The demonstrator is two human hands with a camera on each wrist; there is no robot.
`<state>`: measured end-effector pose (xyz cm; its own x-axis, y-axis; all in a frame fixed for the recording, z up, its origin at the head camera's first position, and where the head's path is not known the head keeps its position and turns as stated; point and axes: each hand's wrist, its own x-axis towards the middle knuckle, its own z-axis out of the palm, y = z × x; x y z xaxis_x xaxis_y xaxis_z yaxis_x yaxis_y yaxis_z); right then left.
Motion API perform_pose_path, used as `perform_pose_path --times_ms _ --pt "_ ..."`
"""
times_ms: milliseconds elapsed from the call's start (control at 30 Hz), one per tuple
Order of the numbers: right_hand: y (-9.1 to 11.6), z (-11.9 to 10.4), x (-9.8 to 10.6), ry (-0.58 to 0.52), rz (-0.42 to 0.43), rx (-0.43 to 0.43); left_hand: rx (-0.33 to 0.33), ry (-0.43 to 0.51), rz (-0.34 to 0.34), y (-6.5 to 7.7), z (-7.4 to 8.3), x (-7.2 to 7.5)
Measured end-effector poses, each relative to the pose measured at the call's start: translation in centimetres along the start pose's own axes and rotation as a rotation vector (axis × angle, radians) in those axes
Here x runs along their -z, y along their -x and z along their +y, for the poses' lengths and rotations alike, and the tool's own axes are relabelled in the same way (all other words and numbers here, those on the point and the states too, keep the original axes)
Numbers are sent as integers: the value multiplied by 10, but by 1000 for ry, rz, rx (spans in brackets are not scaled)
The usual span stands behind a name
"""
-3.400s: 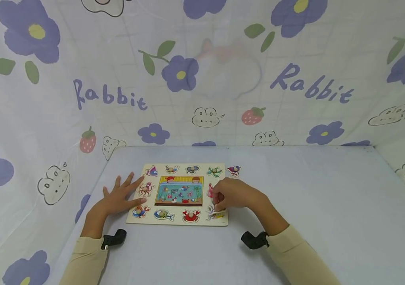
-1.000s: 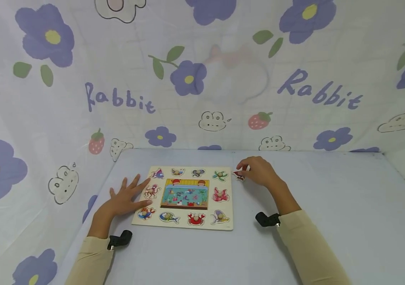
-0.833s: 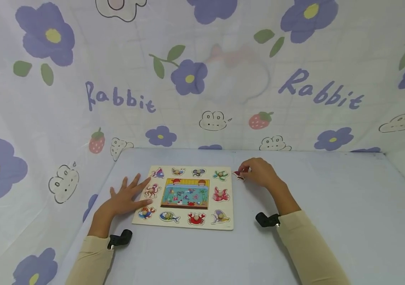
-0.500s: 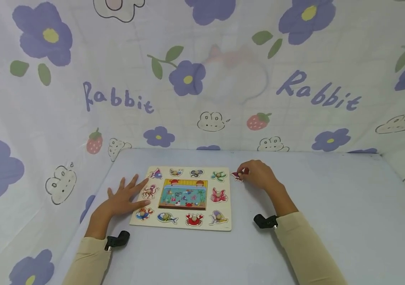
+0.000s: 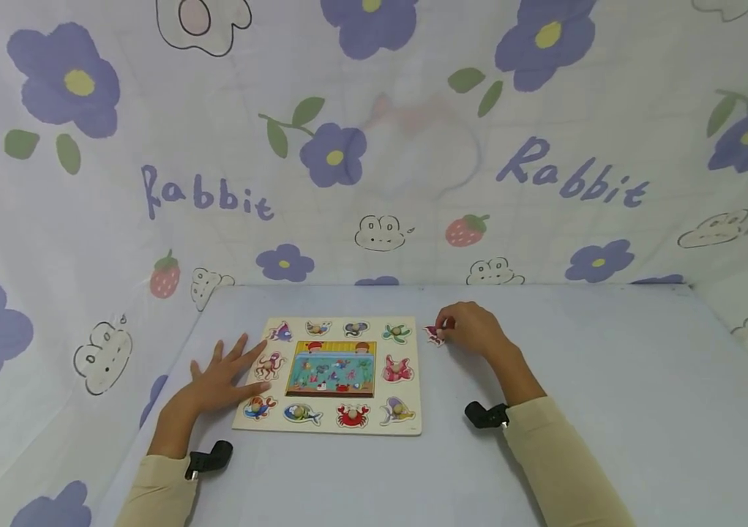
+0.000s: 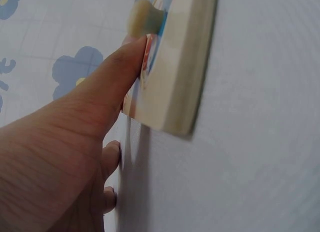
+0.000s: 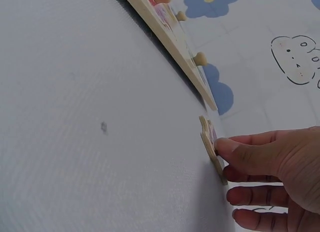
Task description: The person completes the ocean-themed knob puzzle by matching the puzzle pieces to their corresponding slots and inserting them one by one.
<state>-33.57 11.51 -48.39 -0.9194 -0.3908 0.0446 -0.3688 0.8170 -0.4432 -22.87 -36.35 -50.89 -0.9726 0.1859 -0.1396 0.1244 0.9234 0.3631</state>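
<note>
A wooden knob puzzle board (image 5: pixel 374 427) with sea-animal pieces lies on the table. My left hand (image 5: pixel 219 382) rests at its left side with fingers spread, the thumb lying over the board's edge in the left wrist view. Just off the board's top right corner, my right hand (image 5: pixel 476 329) pinches a small purple-red puzzle piece (image 5: pixel 433 334) between thumb and fingertips. In the right wrist view the piece (image 7: pixel 212 142) stands tilted close to the tabletop. The crab piece (image 5: pixel 353 415) and the fish piece (image 5: pixel 397 411) sit along the board's lower edge.
The white table (image 5: pixel 578 410) extends to the right of the board. A white curtain (image 5: pixel 216 146) printed with flowers and rabbits hangs behind and at the sides. Each wrist carries a black camera (image 5: pixel 486 415).
My right hand has left the fish piece at the board's lower right, moved up to the loose purple-red piece and turned it slightly. The left hand stays on the board.
</note>
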Motion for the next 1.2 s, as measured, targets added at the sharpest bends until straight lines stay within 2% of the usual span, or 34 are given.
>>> perform_pose_path --times_ms 300,500,700,1000,1200 --pt "4 -4 8 6 26 -4 -9 10 5 4 2 3" --pt "8 -16 14 11 65 36 -11 11 7 5 3 4" --pt "8 -46 19 56 87 99 1 11 -1 4 4 4" --pt "5 -94 20 11 80 190 -14 35 17 -11 10 7" --pt "3 -129 7 -2 47 293 10 29 4 -5 4 1"
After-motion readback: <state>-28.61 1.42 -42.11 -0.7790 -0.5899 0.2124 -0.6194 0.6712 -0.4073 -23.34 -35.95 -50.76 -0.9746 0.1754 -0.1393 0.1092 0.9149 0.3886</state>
